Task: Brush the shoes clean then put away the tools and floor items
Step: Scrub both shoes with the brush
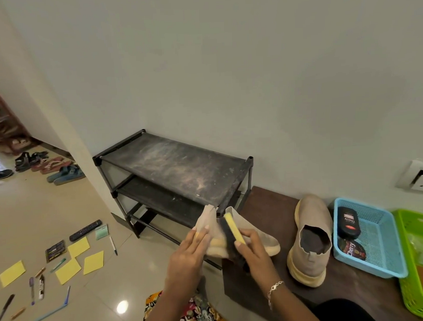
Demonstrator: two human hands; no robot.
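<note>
Left hand (193, 243) gripped soft, light shoe (245, 239) by heel | right hand (249, 248) clasped brush (233, 231) | knit would buckle; sole firmer.

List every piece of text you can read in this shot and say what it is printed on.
"Cherry": label of the black bottle in the blue basket, seen upside down.
"Cherry": lid of the round tin in the same basket.
Smaller print on both: too small to read.
Black card on the floor: print blurred.
Remote control and pens: markings unreadable.
</note>
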